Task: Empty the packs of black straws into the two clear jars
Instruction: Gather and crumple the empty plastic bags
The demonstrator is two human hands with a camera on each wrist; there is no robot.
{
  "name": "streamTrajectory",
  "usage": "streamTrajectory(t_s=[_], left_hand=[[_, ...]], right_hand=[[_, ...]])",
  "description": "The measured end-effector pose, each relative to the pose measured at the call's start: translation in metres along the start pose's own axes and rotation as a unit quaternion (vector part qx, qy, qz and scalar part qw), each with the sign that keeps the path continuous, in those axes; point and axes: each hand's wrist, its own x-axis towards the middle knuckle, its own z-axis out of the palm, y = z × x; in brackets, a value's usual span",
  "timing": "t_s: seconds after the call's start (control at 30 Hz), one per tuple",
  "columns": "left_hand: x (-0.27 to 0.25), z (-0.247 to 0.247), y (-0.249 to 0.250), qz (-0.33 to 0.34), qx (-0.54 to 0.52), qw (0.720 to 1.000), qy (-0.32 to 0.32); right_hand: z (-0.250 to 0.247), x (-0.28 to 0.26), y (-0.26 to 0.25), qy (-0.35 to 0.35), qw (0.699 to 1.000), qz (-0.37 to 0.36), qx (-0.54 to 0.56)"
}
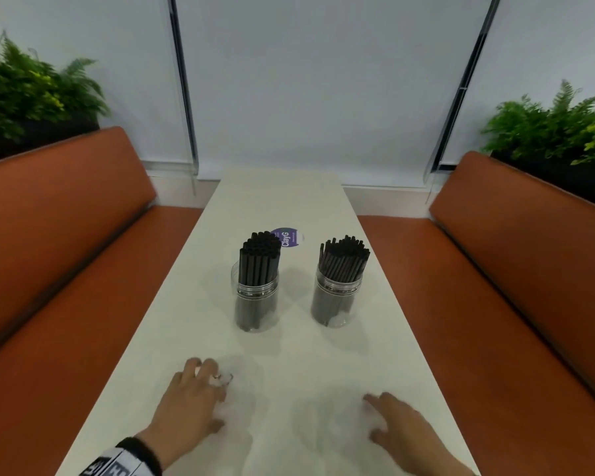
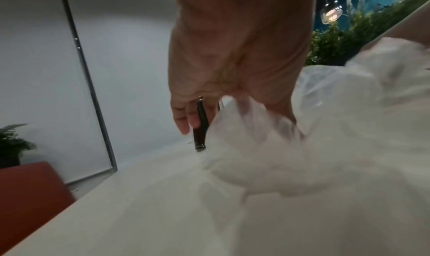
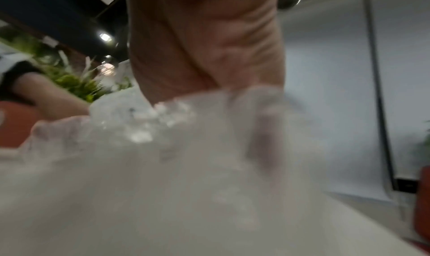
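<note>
Two clear jars stand mid-table, the left jar (image 1: 256,304) and the right jar (image 1: 335,300), each packed with upright black straws (image 1: 260,255). Near the front edge lies crumpled clear pack wrapper (image 1: 244,393), hard to see against the white top. My left hand (image 1: 217,396) has its fingers curled into this plastic and bunches it (image 2: 279,140). My right hand (image 1: 378,419) rests on more wrapper (image 3: 163,159) with its fingers fairly straight. Beyond the left fingers (image 2: 184,120) one dark jar (image 2: 200,127) shows. No loose straws are in sight.
The white table (image 1: 289,201) is long and narrow, with a round purple sticker (image 1: 288,238) behind the left jar. Orange benches (image 1: 66,252) (image 1: 495,269) flank it. Potted ferns (image 1: 31,91) sit behind each bench, and a white wall closes the far end.
</note>
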Motion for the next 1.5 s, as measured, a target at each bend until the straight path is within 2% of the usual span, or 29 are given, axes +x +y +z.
streamTrajectory(t_s=[0.07, 0.13, 0.17, 0.23, 0.3, 0.37, 0.4, 0.43, 0.47, 0.5, 0.53, 0.57, 0.6, 0.67, 0.73, 0.8, 0.83, 0.9, 0.93, 1.0, 1.03, 1.07, 1.13, 1.2, 1.23, 1.27, 1.3, 1.4, 1.5], left_hand=[[0.003, -0.007, 0.012, -0.057, -0.083, 0.994, 0.040], [0.005, -0.021, 0.034, -0.095, -0.139, 0.983, 0.071], [0.005, -0.028, 0.046, -0.087, -0.174, 0.976, 0.094], [0.007, -0.039, 0.064, -0.052, -0.309, 0.943, 0.112], [0.001, -0.058, 0.077, -0.024, -0.515, 0.856, 0.024], [-0.004, -0.065, 0.072, 0.032, -0.703, 0.704, -0.095], [-0.006, -0.063, 0.067, 0.040, -0.763, 0.634, -0.116], [-0.010, -0.065, 0.068, 0.049, -0.791, 0.596, -0.126], [-0.013, -0.064, 0.074, 0.050, -0.792, 0.597, -0.120], [-0.012, -0.056, 0.079, 0.027, -0.776, 0.626, -0.073], [-0.010, -0.052, 0.085, -0.013, -0.780, 0.625, -0.011], [-0.008, -0.053, 0.093, -0.052, -0.794, 0.604, 0.033], [-0.006, -0.051, 0.095, -0.088, -0.788, 0.603, 0.087], [0.001, -0.045, 0.090, -0.146, -0.727, 0.629, 0.235], [-0.006, -0.048, 0.084, -0.137, -0.660, 0.660, 0.330], [-0.018, -0.050, 0.091, -0.080, -0.647, 0.677, 0.341], [-0.022, -0.050, 0.097, -0.046, -0.653, 0.687, 0.316], [-0.027, -0.048, 0.105, -0.001, -0.670, 0.703, 0.241], [-0.026, -0.048, 0.102, 0.005, -0.686, 0.700, 0.200], [-0.024, -0.057, 0.091, -0.001, -0.726, 0.672, 0.146], [-0.021, -0.060, 0.085, -0.005, -0.729, 0.665, 0.163], [-0.021, -0.064, 0.080, -0.012, -0.706, 0.675, 0.212], [-0.028, -0.067, 0.075, -0.022, -0.624, 0.705, 0.336], [-0.037, -0.062, 0.075, 0.003, -0.551, 0.755, 0.355], [-0.040, -0.057, 0.078, 0.029, -0.535, 0.779, 0.326], [-0.041, -0.056, 0.077, 0.047, -0.533, 0.793, 0.293], [-0.040, -0.058, 0.074, 0.044, -0.556, 0.783, 0.275], [-0.033, -0.068, 0.059, -0.041, -0.623, 0.735, 0.264], [-0.028, -0.068, 0.040, -0.101, -0.732, 0.639, 0.215]], right_hand=[[-0.019, 0.005, -0.009, 0.113, 0.979, -0.011, 0.170], [-0.033, 0.005, -0.024, 0.188, 0.934, -0.036, 0.302], [-0.036, 0.001, -0.039, 0.193, 0.922, -0.053, 0.332], [-0.030, -0.007, -0.072, 0.196, 0.936, -0.139, 0.259], [-0.020, -0.013, -0.091, 0.149, 0.960, -0.152, 0.180], [-0.017, -0.013, -0.097, 0.143, 0.968, -0.114, 0.170], [-0.020, -0.015, -0.099, 0.149, 0.970, -0.094, 0.167], [-0.022, -0.014, -0.101, 0.155, 0.973, -0.082, 0.148], [-0.021, -0.013, -0.103, 0.163, 0.975, -0.082, 0.124], [-0.016, -0.012, -0.103, 0.164, 0.976, -0.099, 0.105], [-0.012, -0.014, -0.104, 0.145, 0.976, -0.129, 0.103], [-0.008, -0.015, -0.103, 0.112, 0.971, -0.169, 0.130], [-0.006, -0.016, -0.101, 0.080, 0.956, -0.210, 0.188], [-0.006, -0.020, -0.094, 0.063, 0.892, -0.239, 0.378], [-0.011, -0.021, -0.088, 0.088, 0.813, -0.184, 0.545], [-0.018, -0.017, -0.089, 0.031, 0.735, -0.145, 0.662], [-0.022, -0.013, -0.090, 0.005, 0.695, -0.150, 0.703], [-0.032, -0.008, -0.098, 0.021, 0.628, -0.169, 0.759], [-0.035, -0.009, -0.104, 0.047, 0.610, -0.168, 0.773], [-0.036, -0.013, -0.121, 0.107, 0.617, -0.118, 0.771], [-0.034, -0.012, -0.127, 0.138, 0.617, -0.078, 0.771], [-0.034, -0.012, -0.132, 0.167, 0.600, -0.043, 0.781], [-0.041, -0.007, -0.137, 0.231, 0.536, 0.005, 0.812], [-0.051, -0.004, -0.144, 0.277, 0.495, -0.017, 0.823], [-0.053, -0.005, -0.148, 0.276, 0.496, -0.041, 0.822], [-0.051, -0.007, -0.157, 0.255, 0.513, -0.053, 0.818], [-0.046, -0.010, -0.166, 0.219, 0.540, -0.055, 0.811], [-0.029, -0.013, -0.184, 0.103, 0.606, -0.048, 0.787], [-0.026, -0.014, -0.186, 0.051, 0.639, -0.043, 0.766]])
